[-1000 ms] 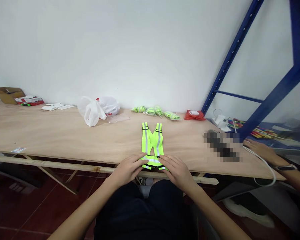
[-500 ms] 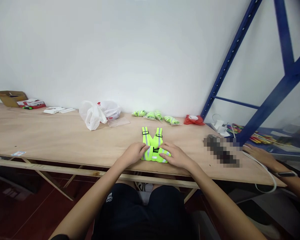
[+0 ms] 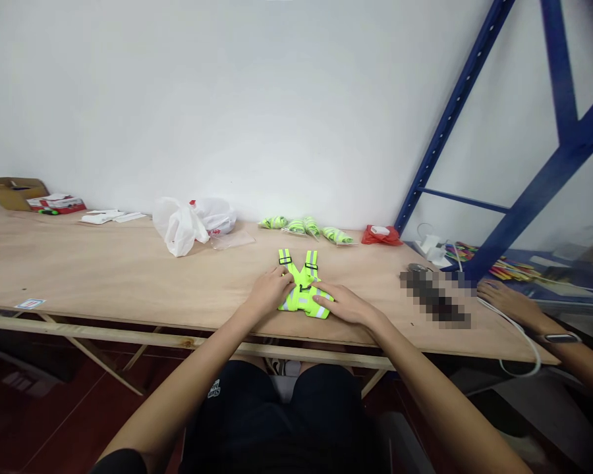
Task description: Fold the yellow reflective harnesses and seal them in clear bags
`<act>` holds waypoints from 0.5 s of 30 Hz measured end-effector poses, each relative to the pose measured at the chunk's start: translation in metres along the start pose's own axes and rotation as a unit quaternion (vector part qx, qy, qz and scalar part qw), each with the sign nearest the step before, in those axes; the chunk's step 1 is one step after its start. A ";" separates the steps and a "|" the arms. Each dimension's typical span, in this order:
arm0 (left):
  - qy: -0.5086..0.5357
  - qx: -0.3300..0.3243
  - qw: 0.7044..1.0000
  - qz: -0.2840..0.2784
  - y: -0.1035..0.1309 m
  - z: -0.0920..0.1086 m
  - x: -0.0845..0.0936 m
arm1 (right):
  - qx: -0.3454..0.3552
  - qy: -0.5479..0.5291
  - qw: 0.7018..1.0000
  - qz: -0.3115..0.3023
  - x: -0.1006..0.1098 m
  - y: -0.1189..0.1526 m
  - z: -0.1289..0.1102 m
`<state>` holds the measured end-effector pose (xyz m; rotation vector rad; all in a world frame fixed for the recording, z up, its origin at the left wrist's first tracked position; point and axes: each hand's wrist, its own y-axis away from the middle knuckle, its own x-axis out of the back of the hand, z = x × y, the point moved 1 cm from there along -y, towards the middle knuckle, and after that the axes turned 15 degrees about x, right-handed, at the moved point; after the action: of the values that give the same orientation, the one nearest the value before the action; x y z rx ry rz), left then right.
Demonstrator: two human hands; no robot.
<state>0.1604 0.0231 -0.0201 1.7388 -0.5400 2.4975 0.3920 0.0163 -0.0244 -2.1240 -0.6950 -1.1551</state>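
Note:
A neon yellow reflective vest (image 3: 302,304) with grey stripes lies folded on the wooden table in front of me. Its two shoulder straps, each with a black slider, point away from me, and a small black buckle shows near the middle. My left hand (image 3: 269,291) grips the vest's left side with curled fingers. On the opposite side, my right hand (image 3: 344,303) has thumb and forefinger closed on the fabric, the other fingers partly hidden.
Several packed yellow bundles (image 3: 336,236) lie along the wall beside a red packet (image 3: 381,235). White plastic bags (image 3: 180,227) sit left of them. A cardboard box (image 3: 14,192) stands far left. At right are a blue rack (image 3: 449,125), a white cable (image 3: 516,322) and another person's hand (image 3: 507,303).
My left hand has shifted up and inward along the vest, and its fingers are more curled. The fabric around the buckle is bunched differently. The view has shifted slightly.

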 end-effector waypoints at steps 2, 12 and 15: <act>-0.007 -0.019 1.000 -0.013 0.005 0.001 0.000 | 0.014 0.008 1.000 -0.002 0.000 -0.001 -0.001; 0.040 -0.082 0.996 -0.023 0.069 -0.004 0.005 | 0.073 0.050 0.992 0.093 -0.024 0.027 -0.031; 0.034 -0.087 0.995 -0.025 0.085 -0.002 0.006 | 0.111 0.114 0.981 0.107 -0.032 0.040 -0.047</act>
<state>0.1358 -0.0570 -0.0368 1.5795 -0.6778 2.3866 0.3790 -0.0496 -0.0425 -1.7960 -0.4542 -1.1241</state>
